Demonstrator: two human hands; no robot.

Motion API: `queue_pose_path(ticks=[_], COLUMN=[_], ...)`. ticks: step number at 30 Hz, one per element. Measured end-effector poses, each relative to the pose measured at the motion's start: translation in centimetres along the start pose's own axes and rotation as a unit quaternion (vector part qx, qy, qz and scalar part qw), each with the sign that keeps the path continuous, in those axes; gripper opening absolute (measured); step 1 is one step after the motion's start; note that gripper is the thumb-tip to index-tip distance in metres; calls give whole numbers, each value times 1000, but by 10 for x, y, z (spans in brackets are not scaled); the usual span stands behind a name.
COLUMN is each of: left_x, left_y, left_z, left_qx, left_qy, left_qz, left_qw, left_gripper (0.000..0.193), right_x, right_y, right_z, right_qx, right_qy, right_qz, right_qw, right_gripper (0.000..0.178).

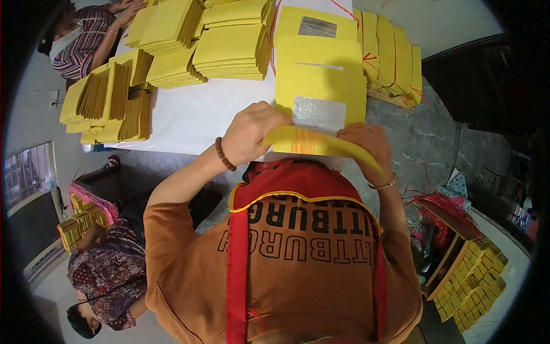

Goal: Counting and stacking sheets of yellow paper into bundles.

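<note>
My left hand (252, 133), with a bead bracelet on the wrist, and my right hand (369, 146), with a thin bangle, both grip one yellow paper sheet (312, 143) that is bent over toward me. The sheet lies at the near end of a stack of yellow sheets (321, 80), each with a silver foil square (318, 112). The stack rests on a white table (195, 117). My brown shirt and red apron fill the lower middle of the view.
Several piles of folded yellow paper (229, 46) cover the far table, with fanned bundles (112, 100) at left and red-tied bundles (392, 57) at right. A person in stripes (80, 40) sits far left, another person (106, 275) low left. A wooden box of gold bundles (470, 275) stands low right.
</note>
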State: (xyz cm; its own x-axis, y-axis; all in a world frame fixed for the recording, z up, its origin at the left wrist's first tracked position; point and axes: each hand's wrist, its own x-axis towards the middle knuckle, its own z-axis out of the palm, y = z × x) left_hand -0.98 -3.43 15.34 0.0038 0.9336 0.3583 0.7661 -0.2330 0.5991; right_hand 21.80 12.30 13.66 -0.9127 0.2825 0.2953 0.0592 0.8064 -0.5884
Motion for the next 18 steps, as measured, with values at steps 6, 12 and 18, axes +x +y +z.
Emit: queue_pose_path(ticks=[6,12,18], left_x=[10,21,25], left_y=[-25,-30,-23], left_z=[12,18,12], left_qx=[-189,-367,-386], left_qy=[-38,-33,-6], left_qz=[-309,-372,-399], left_qw=[931,852,832], left_gripper=[32,32,61], right_x=[12,21,23], right_y=[-11,-7,-3], right_z=[9,7,15], right_qx=[256,288,309], right_qy=[121,156,164], right_qz=[263,257,325], right_qw=[922,909,879], right_gripper=[32,43,24])
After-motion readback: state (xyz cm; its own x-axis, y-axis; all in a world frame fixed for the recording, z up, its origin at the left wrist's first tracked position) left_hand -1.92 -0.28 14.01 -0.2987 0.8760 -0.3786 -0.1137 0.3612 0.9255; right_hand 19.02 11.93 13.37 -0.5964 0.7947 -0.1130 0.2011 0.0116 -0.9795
